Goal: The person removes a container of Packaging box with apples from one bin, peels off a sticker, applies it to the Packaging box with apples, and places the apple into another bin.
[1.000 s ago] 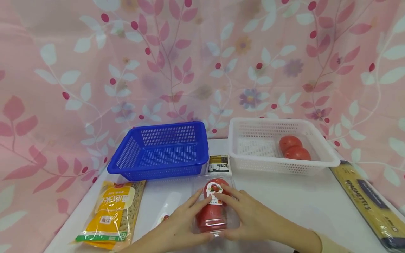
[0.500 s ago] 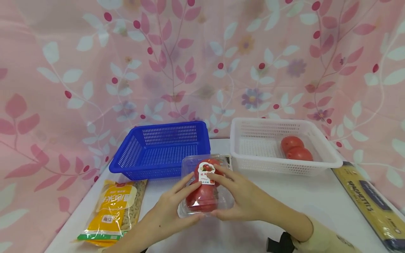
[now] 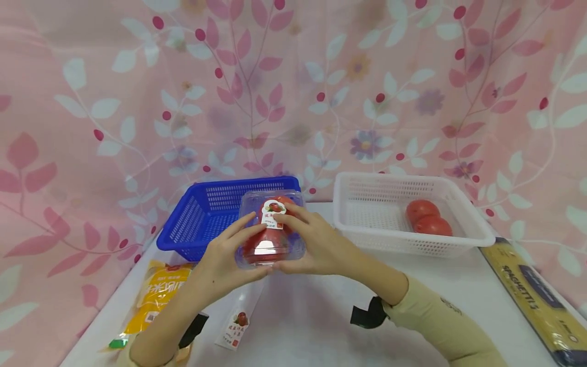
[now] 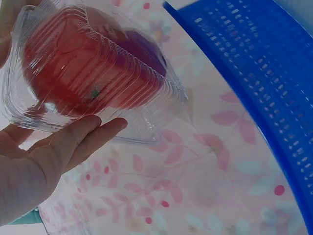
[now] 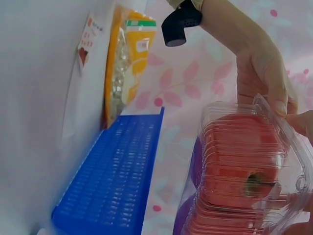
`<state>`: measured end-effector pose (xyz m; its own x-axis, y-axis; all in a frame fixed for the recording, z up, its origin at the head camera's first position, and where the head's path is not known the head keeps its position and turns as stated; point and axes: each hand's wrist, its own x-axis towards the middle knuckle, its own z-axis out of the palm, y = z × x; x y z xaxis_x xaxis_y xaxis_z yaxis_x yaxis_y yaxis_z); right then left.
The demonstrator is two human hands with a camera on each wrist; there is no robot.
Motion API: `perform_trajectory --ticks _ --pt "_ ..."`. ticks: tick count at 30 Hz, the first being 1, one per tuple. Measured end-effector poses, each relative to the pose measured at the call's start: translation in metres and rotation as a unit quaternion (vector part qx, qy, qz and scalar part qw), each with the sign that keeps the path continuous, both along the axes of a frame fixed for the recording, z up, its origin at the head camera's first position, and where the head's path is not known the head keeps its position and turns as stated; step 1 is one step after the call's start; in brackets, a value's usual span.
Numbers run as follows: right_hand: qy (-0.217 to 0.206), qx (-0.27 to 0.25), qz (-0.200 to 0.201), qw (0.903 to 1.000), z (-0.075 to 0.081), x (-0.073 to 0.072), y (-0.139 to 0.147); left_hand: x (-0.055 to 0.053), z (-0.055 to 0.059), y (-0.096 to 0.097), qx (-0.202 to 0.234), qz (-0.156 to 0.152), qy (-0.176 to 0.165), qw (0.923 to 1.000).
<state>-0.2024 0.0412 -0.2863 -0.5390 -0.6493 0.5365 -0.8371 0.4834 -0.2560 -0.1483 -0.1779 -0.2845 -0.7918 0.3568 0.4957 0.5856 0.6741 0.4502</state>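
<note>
Both hands hold a clear plastic box of tomatoes [image 3: 266, 244] in the air, tilted, with a white label on its lid. My left hand [image 3: 215, 267] grips its left side, thumb at the near edge and fingers over the lid. Opposite it, my right hand [image 3: 316, 242] grips the right side the same way. In the head view the box overlaps the front right of the blue basket [image 3: 188, 250]. The left wrist view shows the tomato box [image 4: 93, 63] beside the basket's wall [image 4: 234, 78]; the right wrist view shows the tomato box [image 5: 239, 161] from below.
A white basket [image 3: 367, 237] at back right contains another pack of tomatoes [image 3: 431, 224]. A spaghetti packet [image 3: 527, 293] lies along the right edge. At left, a yellow food bag [image 3: 158, 295] is partly behind the left arm. A labelled strip [image 3: 236, 326] lies on the white table [image 3: 312, 326].
Both hands have lifted the tomato box off the table and carried it forward and left, up to the blue basket. The labelled strip now shows fully on the table.
</note>
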Motion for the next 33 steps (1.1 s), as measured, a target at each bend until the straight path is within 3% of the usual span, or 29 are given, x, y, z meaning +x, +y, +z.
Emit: perform_trajectory --ticks 8,17,23,28,33 --pt "-0.050 0.045 0.008 0.9977 0.007 -0.038 -0.020 -0.036 0.000 -0.014 -0.017 0.022 -0.005 0.9996" --pt "-0.083 0.056 -0.033 0.9944 0.005 -0.088 -0.039 -0.097 -0.007 -0.036 -0.024 -0.005 -0.008 0.9997" --pt "-0.087 0.081 -0.044 0.9919 -0.003 -0.119 -0.046 -0.130 -0.016 -0.043 -0.042 0.003 -0.028 0.9987" --pt "-0.131 0.099 -0.052 0.9851 -0.014 -0.135 -0.050 -0.148 -0.026 -0.045 -0.054 0.017 -0.052 0.9970" --pt "-0.168 0.124 -0.047 0.9769 -0.029 -0.144 -0.052 -0.156 -0.042 -0.046 -0.078 0.021 -0.074 0.9939"
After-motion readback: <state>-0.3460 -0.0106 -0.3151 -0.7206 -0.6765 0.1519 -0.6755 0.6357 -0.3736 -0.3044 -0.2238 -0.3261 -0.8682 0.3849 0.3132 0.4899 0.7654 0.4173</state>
